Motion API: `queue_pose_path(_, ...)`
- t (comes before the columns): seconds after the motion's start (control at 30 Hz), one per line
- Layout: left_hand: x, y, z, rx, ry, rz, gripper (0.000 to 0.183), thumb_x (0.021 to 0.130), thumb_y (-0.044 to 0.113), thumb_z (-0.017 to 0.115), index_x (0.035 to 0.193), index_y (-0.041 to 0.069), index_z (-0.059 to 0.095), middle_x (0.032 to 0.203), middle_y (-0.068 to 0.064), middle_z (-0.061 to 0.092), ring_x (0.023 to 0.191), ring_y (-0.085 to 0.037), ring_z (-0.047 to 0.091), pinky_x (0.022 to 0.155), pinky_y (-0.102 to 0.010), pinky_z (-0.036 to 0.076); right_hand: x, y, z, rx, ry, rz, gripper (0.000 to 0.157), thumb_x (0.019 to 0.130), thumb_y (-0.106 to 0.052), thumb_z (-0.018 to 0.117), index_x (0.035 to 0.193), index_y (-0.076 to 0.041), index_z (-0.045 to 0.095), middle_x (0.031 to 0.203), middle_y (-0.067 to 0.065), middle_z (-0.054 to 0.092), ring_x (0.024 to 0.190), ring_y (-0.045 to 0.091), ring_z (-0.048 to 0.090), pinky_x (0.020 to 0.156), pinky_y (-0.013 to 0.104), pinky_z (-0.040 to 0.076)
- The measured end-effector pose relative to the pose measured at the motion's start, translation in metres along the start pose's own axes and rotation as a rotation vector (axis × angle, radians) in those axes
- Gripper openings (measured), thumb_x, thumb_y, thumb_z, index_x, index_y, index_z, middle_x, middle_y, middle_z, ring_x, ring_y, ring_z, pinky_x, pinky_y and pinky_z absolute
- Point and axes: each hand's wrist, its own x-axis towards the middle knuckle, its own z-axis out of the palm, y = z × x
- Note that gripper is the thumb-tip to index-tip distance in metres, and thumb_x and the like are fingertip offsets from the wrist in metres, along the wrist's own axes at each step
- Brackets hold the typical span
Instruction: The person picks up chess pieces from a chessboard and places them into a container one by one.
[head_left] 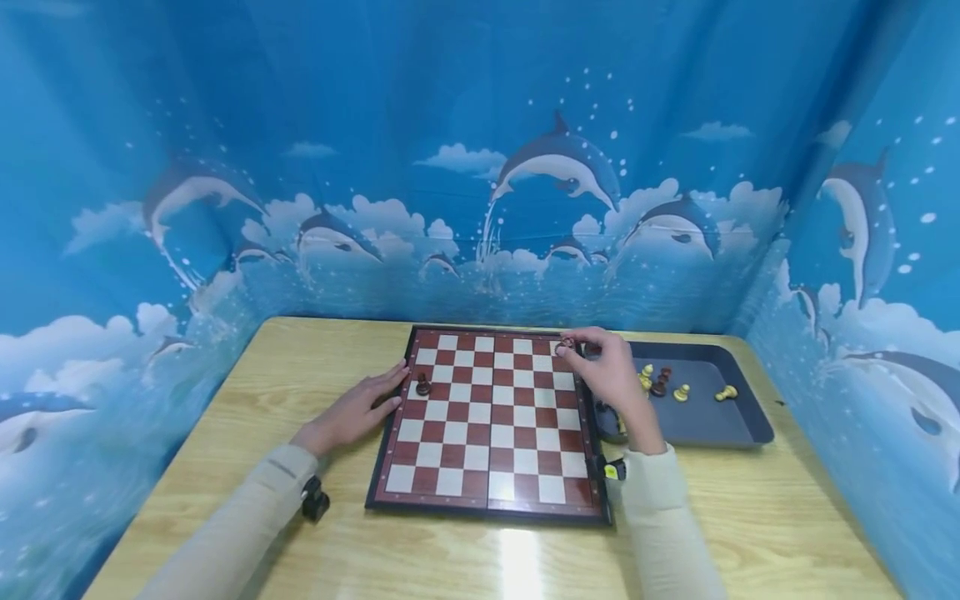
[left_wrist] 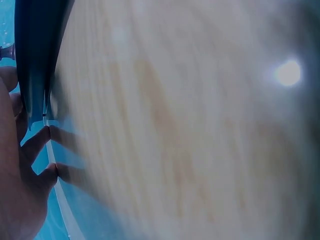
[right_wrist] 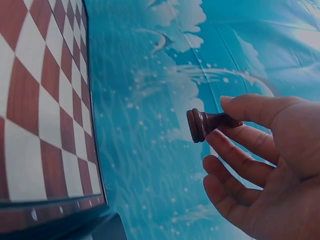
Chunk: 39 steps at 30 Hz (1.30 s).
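Observation:
My right hand (head_left: 611, 371) pinches a dark brown chess piece (right_wrist: 200, 125) between thumb and fingers, over the far right corner of the chessboard (head_left: 480, 411). In the right wrist view the piece's round base points toward the board and its top is partly hidden by the fingers; its exact kind cannot be told. My left hand (head_left: 358, 410) lies with fingers extended at the board's left edge, its fingertips touching the frame. One dark brown chess piece (head_left: 423, 385) stands upright near the left side of the board.
A grey tray (head_left: 712, 427) to the right of the board holds several cream and dark chess pieces, some upright, some lying. My right forearm crosses its left end. Behind the wooden table (head_left: 315, 350) hangs a blue dolphin curtain (head_left: 420, 167).

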Motion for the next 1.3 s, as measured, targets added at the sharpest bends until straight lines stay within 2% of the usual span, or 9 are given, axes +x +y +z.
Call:
queue_pose_path(0.1, 0.0, 0.001, 0.0, -0.003, 0.001, -0.009, 0.055, 0.099, 0.041, 0.037, 0.148, 0.018, 0.024, 0.155, -0.001, 0.017, 0.137, -0.032, 0.028, 0.111, -0.053, 0.021, 0.0, 0.003, -0.008, 0.003, 0.009, 0.017, 0.031, 0.087, -0.03, 0.066, 0.113, -0.014, 0.067, 0.113, 0.008, 0.062, 0.108, 0.029, 0.055, 0.09, 0.049, 0.047)
queue_pose_path(0.3, 0.0, 0.004, 0.0, -0.008, 0.001, -0.023, 0.056, 0.099, 0.042, 0.036, 0.148, 0.018, 0.024, 0.155, -0.003, 0.018, 0.137, -0.032, 0.028, 0.111, -0.053, 0.021, -0.001, 0.008, -0.018, -0.006, 0.038, 0.027, 0.032, 0.087, -0.026, 0.067, 0.115, -0.011, 0.065, 0.118, 0.01, 0.061, 0.11, 0.03, 0.054, 0.092, 0.05, 0.046)
queue_pose_path(0.57, 0.0, 0.004, 0.0, -0.008, -0.001, -0.036, 0.056, 0.099, 0.043, 0.036, 0.148, 0.018, 0.024, 0.155, -0.002, 0.017, 0.137, -0.032, 0.028, 0.111, -0.054, 0.02, -0.002, 0.016, -0.028, -0.007, 0.06, 0.066, 0.034, 0.087, -0.033, 0.066, 0.116, -0.016, 0.066, 0.119, 0.007, 0.061, 0.114, 0.027, 0.052, 0.093, 0.049, 0.045)
queue_pose_path(0.93, 0.001, 0.001, 0.001, -0.007, -0.019, -0.071, 0.057, 0.099, 0.047, 0.034, 0.148, 0.023, 0.022, 0.156, 0.003, 0.015, 0.138, -0.028, 0.026, 0.112, -0.051, 0.02, -0.004, 0.024, -0.042, -0.013, 0.05, 0.105, 0.035, 0.088, -0.03, 0.065, 0.117, -0.009, 0.064, 0.114, 0.012, 0.063, 0.106, 0.032, 0.057, 0.089, 0.05, 0.048)
queue_pose_path(1.3, 0.001, 0.004, 0.0, -0.008, -0.005, -0.043, 0.056, 0.099, 0.044, 0.037, 0.148, 0.02, 0.024, 0.155, 0.0, 0.018, 0.137, -0.031, 0.028, 0.111, -0.054, 0.02, -0.01, 0.035, -0.056, -0.065, 0.039, 0.145, 0.036, 0.091, -0.031, 0.061, 0.117, -0.006, 0.063, 0.106, 0.013, 0.066, 0.101, 0.03, 0.06, 0.084, 0.049, 0.05)
